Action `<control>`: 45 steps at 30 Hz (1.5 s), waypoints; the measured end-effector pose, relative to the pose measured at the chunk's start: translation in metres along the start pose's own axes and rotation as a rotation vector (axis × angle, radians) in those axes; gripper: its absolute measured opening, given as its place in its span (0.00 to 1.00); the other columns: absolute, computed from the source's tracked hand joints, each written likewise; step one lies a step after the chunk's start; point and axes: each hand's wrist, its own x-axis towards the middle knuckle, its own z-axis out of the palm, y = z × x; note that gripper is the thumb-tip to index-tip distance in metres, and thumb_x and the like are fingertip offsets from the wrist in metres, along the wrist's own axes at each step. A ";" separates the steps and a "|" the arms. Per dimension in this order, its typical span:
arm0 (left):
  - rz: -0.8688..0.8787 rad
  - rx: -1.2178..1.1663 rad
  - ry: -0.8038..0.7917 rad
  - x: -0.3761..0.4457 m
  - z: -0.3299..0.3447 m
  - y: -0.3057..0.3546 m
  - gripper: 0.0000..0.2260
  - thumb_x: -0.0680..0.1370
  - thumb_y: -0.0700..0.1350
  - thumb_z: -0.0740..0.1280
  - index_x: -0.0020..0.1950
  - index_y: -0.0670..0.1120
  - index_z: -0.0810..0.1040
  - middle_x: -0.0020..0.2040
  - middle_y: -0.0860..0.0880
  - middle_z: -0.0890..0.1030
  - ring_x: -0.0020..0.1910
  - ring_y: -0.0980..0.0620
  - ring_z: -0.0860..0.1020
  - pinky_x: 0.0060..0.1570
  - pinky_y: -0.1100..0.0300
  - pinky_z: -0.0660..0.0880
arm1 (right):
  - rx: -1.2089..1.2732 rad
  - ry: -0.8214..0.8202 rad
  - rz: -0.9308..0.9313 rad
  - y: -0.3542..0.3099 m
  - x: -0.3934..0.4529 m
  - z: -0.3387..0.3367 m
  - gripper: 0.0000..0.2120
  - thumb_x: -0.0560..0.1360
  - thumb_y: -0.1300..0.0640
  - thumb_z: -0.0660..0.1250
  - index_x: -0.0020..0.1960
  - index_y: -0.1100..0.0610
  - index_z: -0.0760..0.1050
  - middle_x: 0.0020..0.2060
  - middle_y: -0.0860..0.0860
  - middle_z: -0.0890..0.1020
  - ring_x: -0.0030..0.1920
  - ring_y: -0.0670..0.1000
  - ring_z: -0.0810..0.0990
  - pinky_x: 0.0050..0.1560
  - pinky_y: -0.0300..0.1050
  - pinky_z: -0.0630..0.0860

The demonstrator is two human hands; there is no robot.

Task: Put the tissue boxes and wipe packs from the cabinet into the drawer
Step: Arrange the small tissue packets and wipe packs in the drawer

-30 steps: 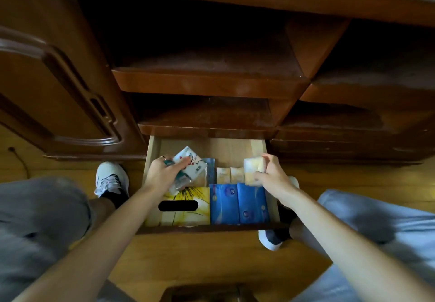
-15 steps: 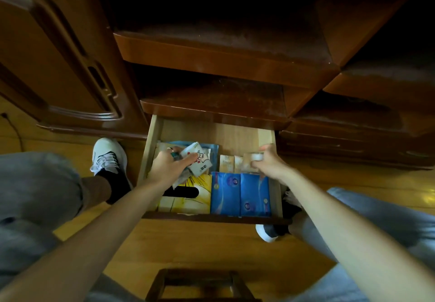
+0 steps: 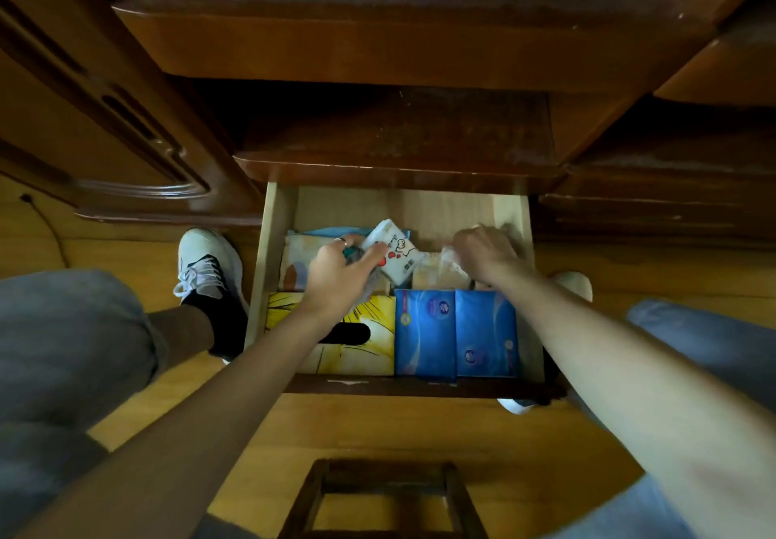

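- I count two blue packs (image 3: 455, 330) and one yellow tissue box (image 3: 361, 343) in the drawer (image 3: 273, 244).
- My left hand (image 3: 340, 276) grips one white wipe pack (image 3: 394, 253).
- My right hand (image 3: 483, 251) pinches one pale pack (image 3: 448, 263).

We have pushed our right hand (image 3: 483, 253) and its small pale pack (image 3: 451, 263) lower into the drawer (image 3: 275, 236), right of middle.

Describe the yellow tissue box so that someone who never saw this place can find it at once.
Look into the open pale wooden drawer below the dark brown cabinet shelves. The yellow cardboard tissue box lies in the front left corner, partly under the left forearm. Unlike the two blue packs to its right, it has a black oval slot on top.
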 end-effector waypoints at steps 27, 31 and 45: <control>0.239 0.013 0.235 0.015 -0.015 -0.017 0.15 0.82 0.38 0.62 0.68 0.48 0.73 0.63 0.51 0.79 0.57 0.58 0.80 0.45 0.67 0.79 | 0.445 0.030 -0.180 -0.016 0.007 -0.012 0.17 0.83 0.63 0.60 0.55 0.46 0.83 0.59 0.52 0.77 0.58 0.53 0.78 0.55 0.50 0.77; 0.540 0.359 0.238 0.027 -0.037 -0.020 0.15 0.81 0.39 0.66 0.66 0.52 0.80 0.67 0.52 0.79 0.67 0.52 0.74 0.65 0.58 0.72 | 0.169 -0.055 -0.248 -0.036 0.012 -0.009 0.20 0.77 0.68 0.62 0.54 0.45 0.81 0.61 0.50 0.78 0.60 0.55 0.77 0.58 0.52 0.73; 0.377 1.048 -0.233 0.064 -0.057 -0.056 0.30 0.78 0.50 0.69 0.77 0.51 0.62 0.76 0.47 0.67 0.75 0.43 0.65 0.73 0.44 0.62 | 0.132 -0.036 -0.040 -0.038 0.008 0.003 0.19 0.79 0.52 0.70 0.69 0.48 0.73 0.58 0.51 0.83 0.57 0.55 0.80 0.46 0.48 0.72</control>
